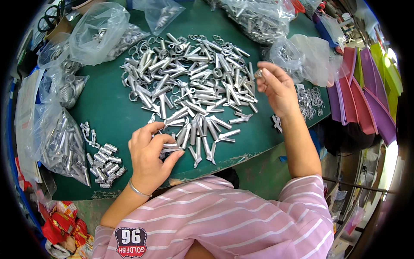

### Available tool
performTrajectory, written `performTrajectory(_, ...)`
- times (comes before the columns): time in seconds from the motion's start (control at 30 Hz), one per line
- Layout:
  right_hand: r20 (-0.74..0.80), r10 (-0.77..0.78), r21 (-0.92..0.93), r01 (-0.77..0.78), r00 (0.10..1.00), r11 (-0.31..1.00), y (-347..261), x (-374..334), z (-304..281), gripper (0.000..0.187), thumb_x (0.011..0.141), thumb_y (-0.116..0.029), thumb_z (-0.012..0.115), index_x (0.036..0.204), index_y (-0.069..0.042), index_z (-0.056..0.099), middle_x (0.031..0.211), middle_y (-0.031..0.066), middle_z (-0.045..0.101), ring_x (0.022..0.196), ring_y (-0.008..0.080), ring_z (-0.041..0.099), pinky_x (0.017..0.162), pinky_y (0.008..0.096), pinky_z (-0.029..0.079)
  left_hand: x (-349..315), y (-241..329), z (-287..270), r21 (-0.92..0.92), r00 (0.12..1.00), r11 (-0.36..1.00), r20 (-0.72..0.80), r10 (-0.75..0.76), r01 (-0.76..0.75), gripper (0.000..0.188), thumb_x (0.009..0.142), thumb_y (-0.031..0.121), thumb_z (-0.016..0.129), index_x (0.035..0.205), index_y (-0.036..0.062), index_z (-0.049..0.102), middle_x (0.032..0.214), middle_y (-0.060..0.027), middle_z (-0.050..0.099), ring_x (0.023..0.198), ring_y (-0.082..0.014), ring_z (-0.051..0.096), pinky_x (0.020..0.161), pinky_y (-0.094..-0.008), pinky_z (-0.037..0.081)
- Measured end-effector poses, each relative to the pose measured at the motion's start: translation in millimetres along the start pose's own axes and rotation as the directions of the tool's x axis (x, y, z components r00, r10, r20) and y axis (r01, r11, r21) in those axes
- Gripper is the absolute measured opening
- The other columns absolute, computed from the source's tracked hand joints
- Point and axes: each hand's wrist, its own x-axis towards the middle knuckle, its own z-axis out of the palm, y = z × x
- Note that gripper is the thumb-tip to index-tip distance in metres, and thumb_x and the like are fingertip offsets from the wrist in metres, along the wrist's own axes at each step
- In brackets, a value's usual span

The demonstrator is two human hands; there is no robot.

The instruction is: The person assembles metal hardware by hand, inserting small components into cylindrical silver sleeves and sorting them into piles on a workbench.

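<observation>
My left hand (pixel 148 155) is at the table's near edge, its fingers curled round short silvery metal tubes (pixel 171 146); how many it grips is partly hidden. My right hand (pixel 276 88) is raised to the right of the pile, thumb and forefinger pinching a small shiny metal piece (pixel 259 73) too small to name. Between and beyond the hands spreads a large pile of metal tubes (pixel 202 93), many with a flared or hooked end, mixed with loose metal rings (pixel 133 96). Several joined tube pairs (pixel 208 149) lie at the pile's near side.
Ribbed metal cylinders (pixel 105 166) lie left of my left hand on the green table (pixel 103 95). Clear bags of metal parts (pixel 64 146) stand along the left. More bags (pixel 258 21) sit at the back. Small metal clips (pixel 309 102) and colourful plastic bins (pixel 353 90) are at right.
</observation>
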Motion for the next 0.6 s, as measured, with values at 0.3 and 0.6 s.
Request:
performTrajectory(0.3, -0.448, -0.229, -0.029, 0.242, 0.864, 0.970, -7, -46, -104, 0.025, 0.096, -0.016, 0.056, 0.113, 0.002, 0.055, 0.081, 0.0066, 0.061, 0.064, 0.0115, 0.055, 0.058, 0.0231, 0.046, -1, 6, 1, 0.016, 1.000, 1.000, -0.009, 0.023, -0.023, 0.030, 0.062, 0.012, 0.078, 0.085, 0.0058, 0.060, 0.114, -0.0138, 0.055, 0.102, -0.0335, 0.050, 0.088, -0.0423, 0.038)
performTrajectory(0.6, -0.786, -0.270, -0.264, 0.093, 0.556, 0.960, 2, -84, -231, 0.016, 0.090, 0.000, 0.057, 0.105, 0.003, 0.054, 0.088, 0.0099, 0.065, 0.070, 0.0128, 0.063, 0.056, 0.0215, 0.050, -1, 5, 5, 0.050, 1.000, 0.998, 0.011, 0.028, -0.029, 0.029, 0.065, 0.013, 0.076, 0.086, 0.0049, 0.058, 0.117, -0.0146, 0.054, 0.106, -0.0331, 0.048, 0.092, -0.0408, 0.036)
